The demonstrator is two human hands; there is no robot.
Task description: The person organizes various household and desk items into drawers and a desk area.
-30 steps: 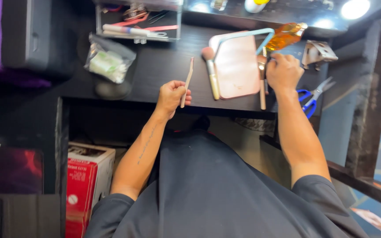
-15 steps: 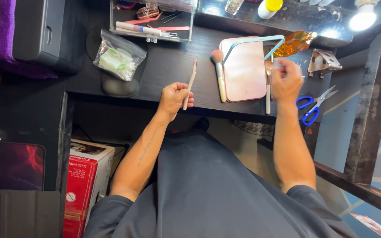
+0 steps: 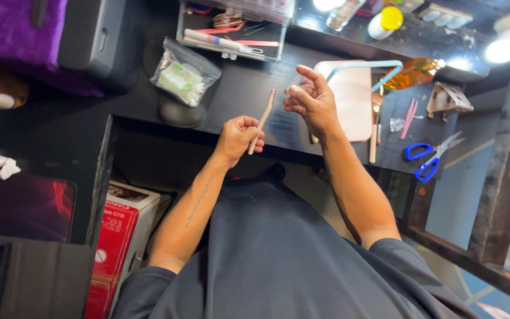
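Observation:
My left hand (image 3: 238, 137) grips the lower end of a thin pale stick with a pink tip (image 3: 263, 118), which points up and away over the front edge of the black desk (image 3: 243, 88). Just to the right of the stick's tip, my right hand (image 3: 313, 101) is raised, with thumb and forefinger pinching a small clear piece (image 3: 294, 83). Behind the right hand a pink mirror with a light blue stand (image 3: 356, 97) lies flat on the desk.
On the desk are a clear bag (image 3: 184, 74), a clear organiser tray (image 3: 234, 26), an amber bottle (image 3: 414, 72), two pink sticks (image 3: 409, 117), blue scissors (image 3: 429, 157) and a metal bracket (image 3: 447, 97). A red and white box (image 3: 119, 236) stands below left.
My right hand has left the desk's right side and come left and up to the stick's tip, now pinching a small clear piece. The left hand has kept its hold.

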